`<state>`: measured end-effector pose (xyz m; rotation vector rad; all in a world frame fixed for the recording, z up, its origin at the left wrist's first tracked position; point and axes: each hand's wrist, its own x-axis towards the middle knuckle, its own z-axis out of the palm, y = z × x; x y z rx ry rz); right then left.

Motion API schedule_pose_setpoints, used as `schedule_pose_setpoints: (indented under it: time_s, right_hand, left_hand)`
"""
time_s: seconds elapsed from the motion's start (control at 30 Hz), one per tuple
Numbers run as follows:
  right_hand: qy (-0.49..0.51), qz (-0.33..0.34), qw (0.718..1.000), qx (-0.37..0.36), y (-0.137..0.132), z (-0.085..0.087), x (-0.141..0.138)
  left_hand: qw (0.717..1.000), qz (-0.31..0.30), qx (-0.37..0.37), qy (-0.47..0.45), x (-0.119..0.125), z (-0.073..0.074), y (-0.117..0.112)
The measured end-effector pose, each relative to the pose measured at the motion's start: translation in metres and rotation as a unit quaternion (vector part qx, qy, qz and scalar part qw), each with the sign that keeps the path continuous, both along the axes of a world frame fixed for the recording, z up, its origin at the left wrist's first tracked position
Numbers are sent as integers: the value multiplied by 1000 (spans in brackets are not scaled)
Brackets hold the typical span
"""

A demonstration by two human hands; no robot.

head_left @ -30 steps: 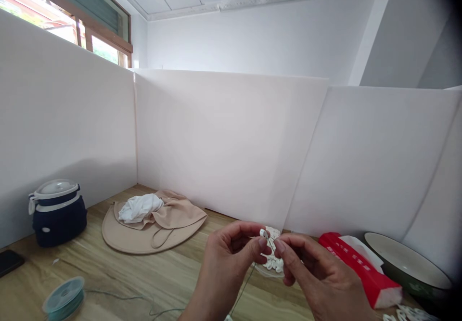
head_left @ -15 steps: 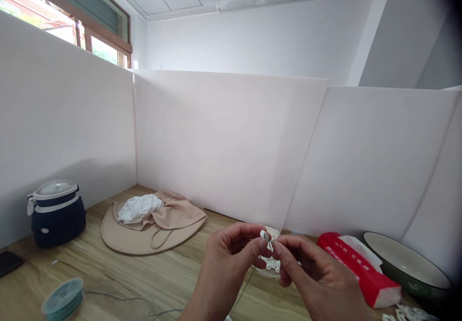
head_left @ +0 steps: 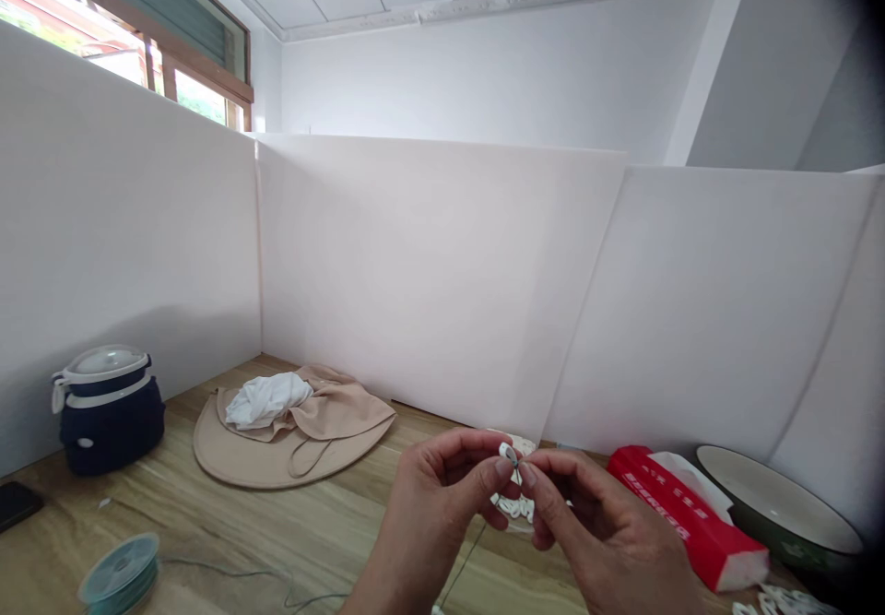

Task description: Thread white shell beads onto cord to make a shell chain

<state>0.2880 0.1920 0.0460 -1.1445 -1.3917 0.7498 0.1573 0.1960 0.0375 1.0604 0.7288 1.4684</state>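
- Phone (head_left: 17, 504): dark slab, far left edge of the frame, flat on the table (head_left: 332, 527).
- Navy pot (head_left: 107, 408): white lid on, left of frame, close to the white partition (head_left: 429, 274).
- Teal spool (head_left: 121, 571): lower left, lying on the table. Thread (head_left: 228, 571) runs from it rightward across the wood toward the bottom centre.
- Beige hat (head_left: 290, 449): left of centre, brim flat on the table, white cloth (head_left: 268, 398) bundled on top of it.
- Left hand (head_left: 432, 504): bottom centre, raised above the table. Thumb and forefinger fingers are pinched tight on a small white piece (head_left: 508, 454); the other fingers are curled in.
- White piece: lower centre of the frame, held in the air between both hands, in front of the partition's foot. A thin strand hangs down from the pinch.
- Small dish (head_left: 513, 525): on the table just behind the hands, holding a pile of similar white pieces, partly hidden.
- Right hand (head_left: 595, 532): just right of the left one, fingertips touching it. Thumb and forefinger are closed tip to tip against the same piece; whether they grip the piece or the strand is too small to tell.
- Red tissue pack (head_left: 684, 514): right of the hands, white tissue poking out.
- Green bowl (head_left: 822, 541): far right, pale inside.
- Loose white bits (head_left: 781, 604): bottom right corner.
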Motion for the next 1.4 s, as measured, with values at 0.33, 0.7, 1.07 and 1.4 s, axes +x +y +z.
schedule_pose_setpoints:
  time_s: [0.33,0.7,1.07,1.4]
  right_hand:
    - [10,-8,1000,27,1,-2,-1]
    - [-50,-36,997,43,2,-3,2]
    - [-66,-36,995,59,3,-5,2]
    - [-59,-60,991,102,1,-6,-2]
  left_hand:
    - [999,5,-25,-25,0,1,2]
    - [1000,-3,-14,-21,0,0,1]
    - [1000,-9,-11,-17,0,0,1]
    - [1000,-2,-19,-17,-1,0,1]
